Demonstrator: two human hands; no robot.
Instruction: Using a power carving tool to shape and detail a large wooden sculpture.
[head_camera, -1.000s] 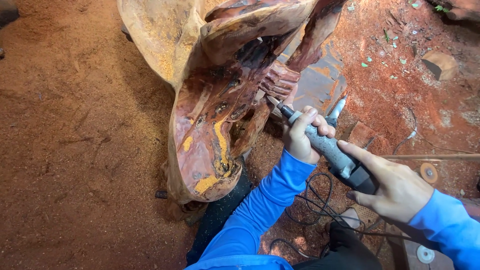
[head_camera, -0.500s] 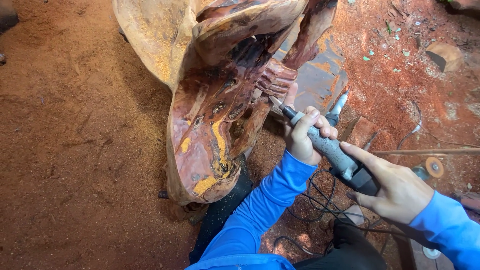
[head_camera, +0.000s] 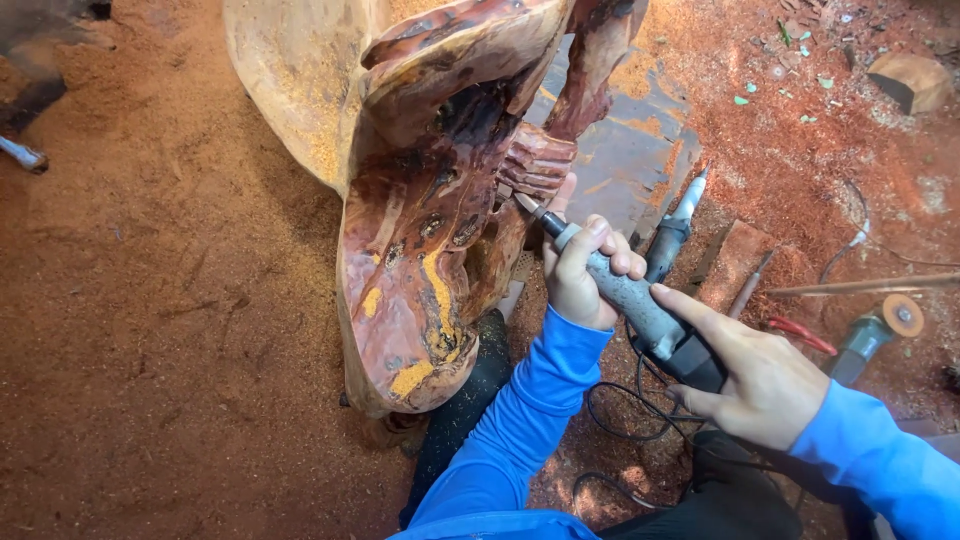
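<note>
Gripping rotary grinder (head_camera: 630, 300): left hand (head_camera: 578, 272) front, right hand (head_camera: 762, 378) rear, bit touching wood carving (head_camera: 430, 200).

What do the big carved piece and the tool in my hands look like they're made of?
The carved piece looks like wood, glossy reddish-brown with yellow patches; grain shows, and sawdust covers the ground. The rotary tool, gripped by left hand and right hand, seems dusty grey metal or plastic with a black rear.

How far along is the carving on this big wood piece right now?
Done: the wood carving is roughly shaped, with ridges cut beside the tool tip and sawdust all around. In hand: left hand and right hand hold the rotary grinder, its bit at those ridges. Left: much of the surface looks rough and uneven.
</note>
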